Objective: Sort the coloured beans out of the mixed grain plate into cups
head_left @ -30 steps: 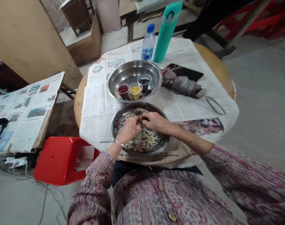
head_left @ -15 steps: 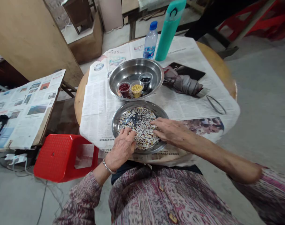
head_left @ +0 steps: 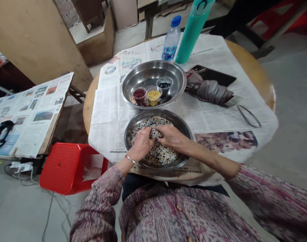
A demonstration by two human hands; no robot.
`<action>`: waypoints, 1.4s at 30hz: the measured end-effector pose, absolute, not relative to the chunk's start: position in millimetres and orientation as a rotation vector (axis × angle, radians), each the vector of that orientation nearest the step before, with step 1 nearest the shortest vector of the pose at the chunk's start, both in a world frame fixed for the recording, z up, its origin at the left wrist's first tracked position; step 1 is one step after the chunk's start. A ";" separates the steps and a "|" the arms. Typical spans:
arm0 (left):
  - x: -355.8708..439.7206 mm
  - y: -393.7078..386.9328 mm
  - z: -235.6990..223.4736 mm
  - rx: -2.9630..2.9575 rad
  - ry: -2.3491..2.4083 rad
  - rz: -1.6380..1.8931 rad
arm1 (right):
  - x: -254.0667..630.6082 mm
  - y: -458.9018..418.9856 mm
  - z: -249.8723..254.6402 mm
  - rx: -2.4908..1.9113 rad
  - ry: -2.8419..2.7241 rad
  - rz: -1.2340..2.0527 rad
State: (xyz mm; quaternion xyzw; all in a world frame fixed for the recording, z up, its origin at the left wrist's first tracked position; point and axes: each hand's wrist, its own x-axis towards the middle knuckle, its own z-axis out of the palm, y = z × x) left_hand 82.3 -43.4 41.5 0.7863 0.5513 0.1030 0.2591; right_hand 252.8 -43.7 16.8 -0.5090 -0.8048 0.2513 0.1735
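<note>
A steel basin [head_left: 180, 121] at the table's near side holds a loose mix of white, yellow, red and black grains and beans [head_left: 164, 154]. My left hand [head_left: 143, 141] and my right hand [head_left: 171, 137] are in it, fingertips nearly meeting. Both sets of fingers curl around a small heap of the mix between them; some fingertips are buried. Behind stands a larger steel basin [head_left: 177, 75] with three clear cups: dark red beans [head_left: 139, 94], yellow beans [head_left: 153, 95] and black beans [head_left: 164, 85].
Newspaper [head_left: 106, 117] covers the round table. A water bottle [head_left: 171, 40] and a green bottle [head_left: 195, 32] stand at the back. To the right lie a folded grey umbrella [head_left: 211, 90] and a dark flat case [head_left: 220, 76]. A red stool [head_left: 65, 168] is at the left.
Both hands have drawn together over the basin's middle, the right one moving leftward. Their fingers have gathered some of the mix between them. The camera view has shifted slightly.
</note>
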 end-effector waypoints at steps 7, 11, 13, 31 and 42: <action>82.5 -26.3 59.2 2.026 1.453 0.383 | 257.6 -30.3 40.4 -1.409 -2.251 0.745; 73.6 -56.9 65.4 2.056 1.278 0.346 | 268.8 -52.9 42.7 -1.227 -2.318 0.819; 67.3 -75.4 67.2 2.075 1.185 0.332 | 276.0 -64.9 45.3 -1.131 -2.363 0.898; 73.2 -95.6 65.8 2.378 1.355 -0.202 | 264.9 -82.4 39.2 -1.244 -2.662 0.564; 64.2 -33.8 61.4 2.222 1.616 0.128 | 265.7 -34.8 35.6 -1.656 -2.329 0.482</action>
